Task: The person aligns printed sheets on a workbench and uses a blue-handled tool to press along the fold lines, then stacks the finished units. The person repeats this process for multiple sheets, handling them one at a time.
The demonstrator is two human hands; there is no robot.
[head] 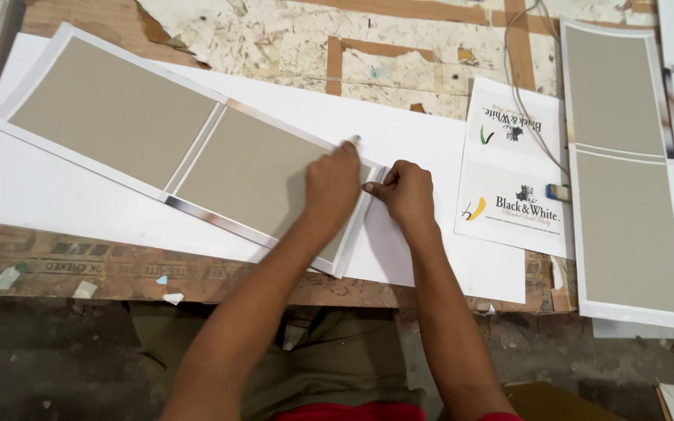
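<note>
A long cover piece made of two grey boards glued on white paper lies diagonally on a large white sheet. My left hand presses flat on the right end of the right board, a small white tool tip showing at its fingertips. My right hand is beside it, its fingers pinching the folded white paper flap at the board's right edge.
A second two-board piece lies upright at the right. Between them sits a printed white sheet with a small block and a thin cable over it. The worn wooden table edge runs in front.
</note>
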